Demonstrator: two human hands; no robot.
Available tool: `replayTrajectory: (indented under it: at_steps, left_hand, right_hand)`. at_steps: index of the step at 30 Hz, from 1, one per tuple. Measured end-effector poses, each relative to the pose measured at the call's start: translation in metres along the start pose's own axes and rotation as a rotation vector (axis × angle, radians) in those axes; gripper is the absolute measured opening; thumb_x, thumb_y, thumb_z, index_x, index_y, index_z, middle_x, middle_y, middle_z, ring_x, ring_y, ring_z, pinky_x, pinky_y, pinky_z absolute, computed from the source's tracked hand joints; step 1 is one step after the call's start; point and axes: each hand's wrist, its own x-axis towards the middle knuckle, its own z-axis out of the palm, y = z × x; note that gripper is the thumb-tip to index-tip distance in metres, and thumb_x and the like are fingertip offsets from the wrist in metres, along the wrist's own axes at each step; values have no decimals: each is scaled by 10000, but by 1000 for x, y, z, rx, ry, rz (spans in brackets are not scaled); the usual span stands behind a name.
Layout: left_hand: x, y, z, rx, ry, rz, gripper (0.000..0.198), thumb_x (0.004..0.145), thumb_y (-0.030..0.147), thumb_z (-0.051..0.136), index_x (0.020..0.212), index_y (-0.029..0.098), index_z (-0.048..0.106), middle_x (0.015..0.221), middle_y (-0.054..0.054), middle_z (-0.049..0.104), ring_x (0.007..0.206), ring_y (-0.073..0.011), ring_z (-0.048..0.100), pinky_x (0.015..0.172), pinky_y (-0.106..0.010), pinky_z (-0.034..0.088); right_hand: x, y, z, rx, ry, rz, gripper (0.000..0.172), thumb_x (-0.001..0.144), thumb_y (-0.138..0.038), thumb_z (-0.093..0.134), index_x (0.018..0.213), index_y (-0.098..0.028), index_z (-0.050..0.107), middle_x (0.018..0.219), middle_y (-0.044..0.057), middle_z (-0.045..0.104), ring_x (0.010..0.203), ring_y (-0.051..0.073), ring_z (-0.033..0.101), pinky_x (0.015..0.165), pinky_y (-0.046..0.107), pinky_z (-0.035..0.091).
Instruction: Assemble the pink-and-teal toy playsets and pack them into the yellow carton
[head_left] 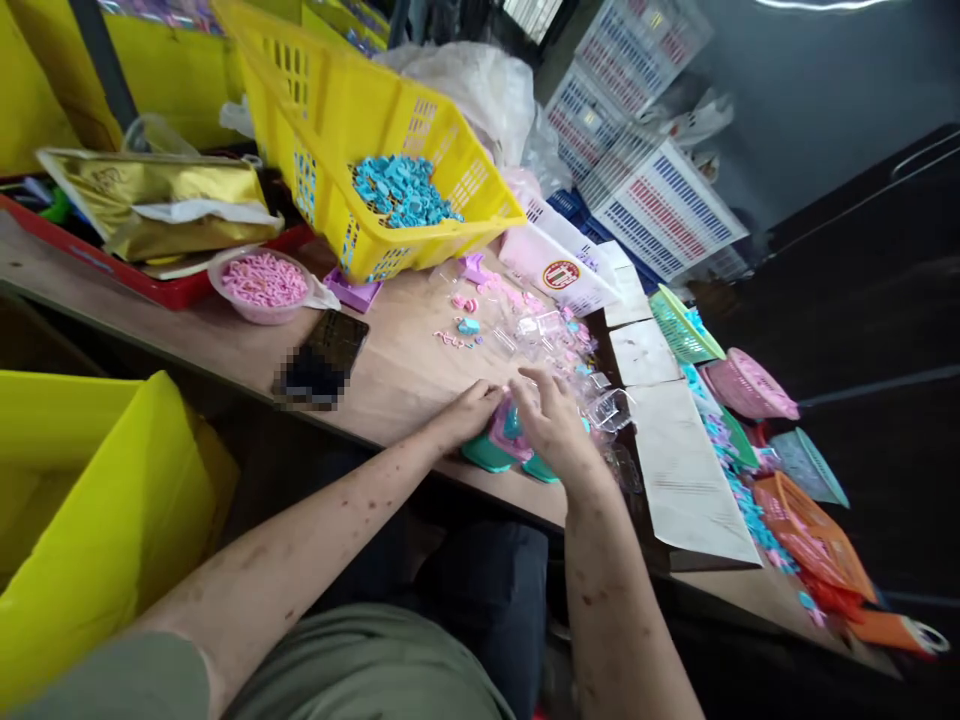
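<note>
Right in front of me, at the table's near edge, stands a pink and teal plastic toy piece (496, 452) with a rounded teal base. My left hand (474, 410) is closed on its left side, the fingertips at the pink upper part. Over its right side is my right hand (556, 425), fingers curved and apart. Part of the toy is hidden beneath that palm. Just beyond my hands lie a small blue piece (468, 326), pink bits (465, 303) and several clear plastic parts (536, 330). Another clear plastic piece (611, 410) rests right of my right hand.
A yellow basket (450, 235) of blue pieces stands at the back. To its left are a bowl (247, 312) of pink pieces, a phone (337, 345) and a red tray (161, 285). White basket (559, 270), cardboard (690, 480) and coloured baskets (817, 530) lie rightward.
</note>
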Motion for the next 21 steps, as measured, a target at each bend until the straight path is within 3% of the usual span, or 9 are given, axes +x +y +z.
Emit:
replayTrajectory:
  at_steps: [4,7,10,13,17,21]
  left_hand:
    - [-11,3,-22,-16,31,25,325,1093,353,512,1339,192,650,1476,-159,737,1443,-263,683,1286,-472,507]
    - [-25,0,-34,-2,23,110,474,1018,278,551,1485,197,569,1612,-164,635,1575,-258,567,1383,-485,401]
    - [-37,-3,-40,115,-137,248,789,894,277,673,1638,178,430,1710,-209,516,1658,-328,472,1415,-572,358]
    - [-43,-4,-40,307,-284,351,1030,862,343,815,1731,158,293,1788,-262,393,1714,-392,381,1429,-625,329]
    - [-44,-2,-31,416,-231,374,1123,852,314,909,1750,177,249,1781,-262,410,1704,-401,405,1416,-626,372]
    - [-41,2,-28,449,-187,346,1225,787,316,1004,1760,277,260,1800,-195,439,1694,-408,435,1405,-639,403]
  right_hand:
    - [11,14,-22,122,65,-51,568,1126,-672,452,1358,-241,740,1387,172,777,1343,359,705,1195,641,540]
    - [21,13,-23,145,86,-85,540,1168,-660,412,1305,-271,761,1354,136,804,1268,326,746,1174,608,565]
    - [26,11,-10,160,14,-117,569,1182,-649,385,1229,-265,803,1303,135,823,1276,322,745,1189,579,561]
    - [21,16,1,261,-85,-57,575,1177,-632,393,1133,-266,835,1221,114,844,1219,316,767,1161,561,583]
    - [13,24,10,388,-56,3,439,1150,-540,502,1114,-267,844,1214,84,854,1175,290,787,1099,506,616]
    - [12,8,19,516,27,81,345,1121,-512,600,1178,-247,813,1205,95,858,1142,291,813,1014,475,666]
